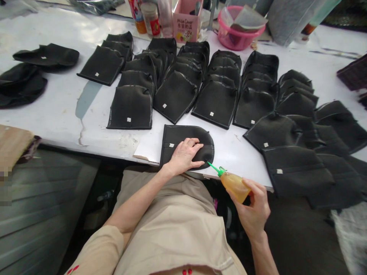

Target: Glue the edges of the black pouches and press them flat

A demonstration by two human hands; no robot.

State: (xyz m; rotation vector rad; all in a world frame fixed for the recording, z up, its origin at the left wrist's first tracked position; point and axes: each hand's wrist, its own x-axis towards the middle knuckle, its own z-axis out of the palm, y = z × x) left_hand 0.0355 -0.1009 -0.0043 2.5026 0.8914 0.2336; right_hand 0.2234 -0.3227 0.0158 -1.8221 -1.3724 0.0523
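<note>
A black leather-like piece (183, 133) with one rounded end and a small white tag lies flat at the table's front edge. My left hand (185, 154) rests on top of it, fingers spread and pressing it down. In my right hand (256, 204) is a squeeze bottle (235, 187) of amber liquid, held tilted. Its green nozzle tip touches or nearly touches the rounded edge of the piece, close to my left thumb.
Rows of overlapping black pieces (216, 103) cover the table's middle, with more heaped at the right (298, 168). Two crumpled black pieces (47, 57) lie far left. A pink basin (241, 42), a pink box (187, 23) and jars (150, 19) stand at the back.
</note>
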